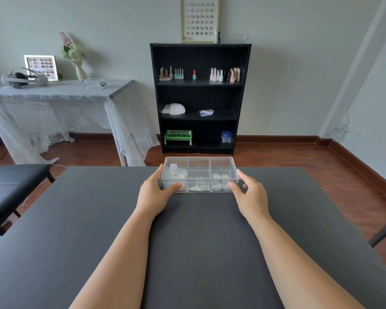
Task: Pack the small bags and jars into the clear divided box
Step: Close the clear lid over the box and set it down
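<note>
Clear divided box (200,162) sat at far edge of dark table (198,230), roughly mid-width, far wall just at or over that edge. Open-topped or lidded: could not tell. One box, six compartments counted, two rows of three. Jars (221,182): four visible, round, clear-lidded, grouped in right-hand compartments. Small bags (200,186): about three in near middle compartment, overlapped, exact count unclear. Left-hand compartments: one barcoded bag (177,175), one small white bottle-like piece (173,167), something pinkish low down, partly hidden by thumb. Nothing loose left on table surface, so packing judged about finished.

Left hand (157,192) clasped left end of box, thumb on near wall, fingers around far side. Right hand (249,192) at right end, half open, thumb touching near right corner, fingers curled just beside end wall, firm grip not confirmed.

Risks, judged: box so near far edge, push forward could tip it to floor. Uneven hold, left tight and right loose, could tilt box on lift, jars rolling, bags sliding between sections. Smooth plastic could slip.
</note>
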